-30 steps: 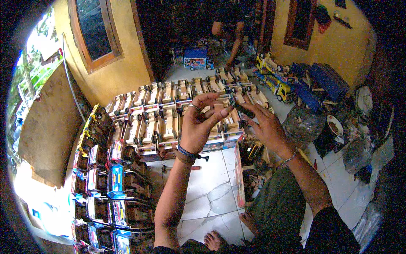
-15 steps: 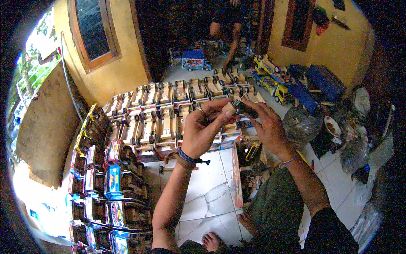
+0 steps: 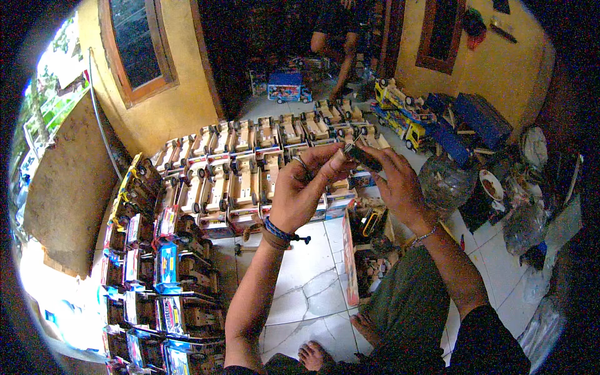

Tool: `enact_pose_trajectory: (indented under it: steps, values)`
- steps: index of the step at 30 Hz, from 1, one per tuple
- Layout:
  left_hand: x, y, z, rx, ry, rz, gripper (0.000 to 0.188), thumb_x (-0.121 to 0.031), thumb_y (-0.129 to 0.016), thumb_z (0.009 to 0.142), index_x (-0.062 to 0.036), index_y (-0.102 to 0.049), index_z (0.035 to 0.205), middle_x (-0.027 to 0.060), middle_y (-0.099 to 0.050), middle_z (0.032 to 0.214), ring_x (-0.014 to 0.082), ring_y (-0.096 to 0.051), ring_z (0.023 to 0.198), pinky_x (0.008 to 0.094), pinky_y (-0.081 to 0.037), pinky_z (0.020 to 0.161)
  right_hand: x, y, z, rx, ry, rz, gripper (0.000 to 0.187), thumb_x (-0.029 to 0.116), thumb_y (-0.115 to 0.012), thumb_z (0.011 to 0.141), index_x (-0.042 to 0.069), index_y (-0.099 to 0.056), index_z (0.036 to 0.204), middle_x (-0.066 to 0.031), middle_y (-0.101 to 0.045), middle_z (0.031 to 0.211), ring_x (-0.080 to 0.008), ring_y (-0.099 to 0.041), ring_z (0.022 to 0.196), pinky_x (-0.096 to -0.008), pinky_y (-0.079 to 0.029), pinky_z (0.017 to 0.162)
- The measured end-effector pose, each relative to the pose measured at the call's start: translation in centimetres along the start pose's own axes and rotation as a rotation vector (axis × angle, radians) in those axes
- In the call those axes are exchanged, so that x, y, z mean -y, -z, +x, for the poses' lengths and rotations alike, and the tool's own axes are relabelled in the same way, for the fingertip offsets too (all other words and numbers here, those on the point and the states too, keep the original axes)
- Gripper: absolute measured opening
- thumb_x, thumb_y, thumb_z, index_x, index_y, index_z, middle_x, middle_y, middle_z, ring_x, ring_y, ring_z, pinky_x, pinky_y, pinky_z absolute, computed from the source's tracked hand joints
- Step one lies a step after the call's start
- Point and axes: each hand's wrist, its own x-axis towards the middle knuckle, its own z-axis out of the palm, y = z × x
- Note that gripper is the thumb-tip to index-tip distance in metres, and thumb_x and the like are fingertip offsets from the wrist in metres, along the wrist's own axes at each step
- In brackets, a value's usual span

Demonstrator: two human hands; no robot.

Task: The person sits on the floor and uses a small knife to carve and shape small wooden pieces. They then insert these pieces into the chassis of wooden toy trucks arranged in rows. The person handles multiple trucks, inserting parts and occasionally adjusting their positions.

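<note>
Raised in front of me, my left hand pinches a small pale wooden block between thumb and fingers. My right hand is closed on a dark, thick piece that looks like toy wheels, held right against the block. Fingers hide part of both pieces. Behind and below the hands, rows of wooden toy trucks lie upside down, black wheels up. Under my right forearm is an open box with small wooden bits and dark parts.
More toy trucks stand on their sides in stacked rows at left. Yellow toy trucks and blue truck bodies sit at the far right, beside plastic bags. Another person is in the doorway near a blue toy truck.
The dark piece and the wooden block have come closer together; thin metal-looking rods seen between them before are now mostly hidden. Both hands stay in nearly the same place.
</note>
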Motion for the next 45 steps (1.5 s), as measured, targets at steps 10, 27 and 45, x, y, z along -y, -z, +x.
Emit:
enact_pose_trajectory:
  steps: [10, 27, 45]
  values:
    - [1.0, 0.8, 0.2, 0.002, -0.003, 0.023, 0.034, -0.019, -0.060, 0.097, 0.0043, -0.058, 0.121, 0.0131, -0.068, 0.109, 0.0173, -0.067, 0.098, 0.0309, -0.054, 0.089, -0.5, -0.5, -0.1, -0.010, 0.019, -0.075, 0.050, -0.001, -0.060, 0.083, 0.009, -0.052, 0.132, -0.0166, -0.057, 0.123, -0.0367, -0.052, 0.117, -0.0428, -0.041, 0.102]
    - [0.9, 1.0, 0.1, -0.007, -0.072, 0.233, 0.036, -0.016, -0.067, 0.093, 0.0011, -0.059, 0.123, 0.0096, -0.069, 0.107, 0.0125, -0.064, 0.096, 0.0282, -0.052, 0.086, 1.3, 0.0, -0.2, -0.008, -0.021, -0.083, 0.036, 0.007, -0.058, 0.090, 0.004, -0.052, 0.125, -0.0200, -0.058, 0.121, -0.0389, -0.054, 0.114, -0.0466, -0.041, 0.099]
    - [-2.8, 3.0, -2.0, 0.185, -0.028, 0.673, 0.034, -0.015, -0.068, 0.089, -0.0027, -0.064, 0.121, 0.0124, -0.070, 0.112, 0.0122, -0.067, 0.096, 0.0275, -0.052, 0.085, 0.9, 2.0, -0.6, 0.469, 0.018, 0.373, 0.055, 0.042, -0.064, 0.091, -0.002, -0.057, 0.124, -0.0181, -0.070, 0.099, -0.0289, -0.068, 0.091, -0.0404, -0.051, 0.083]
